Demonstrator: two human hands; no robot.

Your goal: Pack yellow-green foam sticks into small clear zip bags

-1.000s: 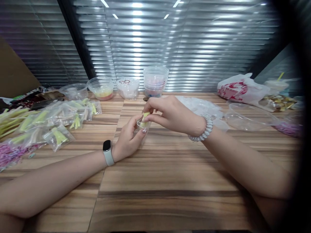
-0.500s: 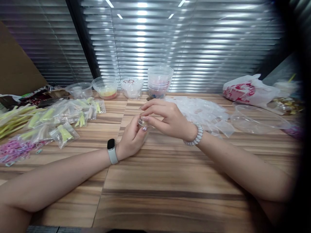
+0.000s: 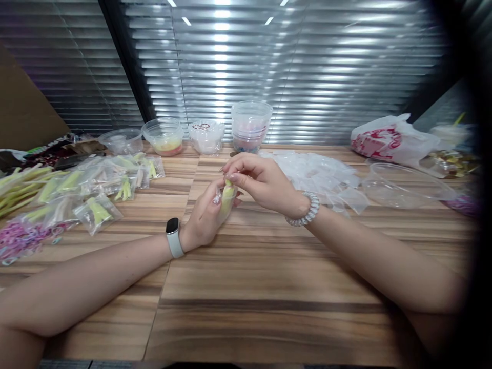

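Observation:
In the head view, my left hand (image 3: 203, 215) is closed around a small transparent plastic bag (image 3: 219, 197) above the middle of the table. A yellow-green bundle of soft strips (image 3: 228, 197) stands in the bag, partly covered by my fingers. My right hand (image 3: 261, 179) reaches in from the right, thumb and fingertips pinched on the bundle's upper end, near the bag's mouth. Similar filled bags (image 3: 98, 212) with yellow-green bundles lie to the left of my left hand. Flat, see-through bags (image 3: 319, 177) are heaped behind my right hand.
Loose yellow-green strips (image 3: 23, 192) and pink and purple bands (image 3: 23, 238) lie at the left. Along the back stand plastic tubs (image 3: 163, 136) and a stack of tubs (image 3: 251, 125). A white-and-red carrier bag (image 3: 388, 138) and a transparent lid (image 3: 403, 187) are at the right.
The yellow-green bundle, mostly hidden by my fingers before, now shows plainly between my hands. My left hand has turned slightly, and my right fingertips have closed on the bundle's top.

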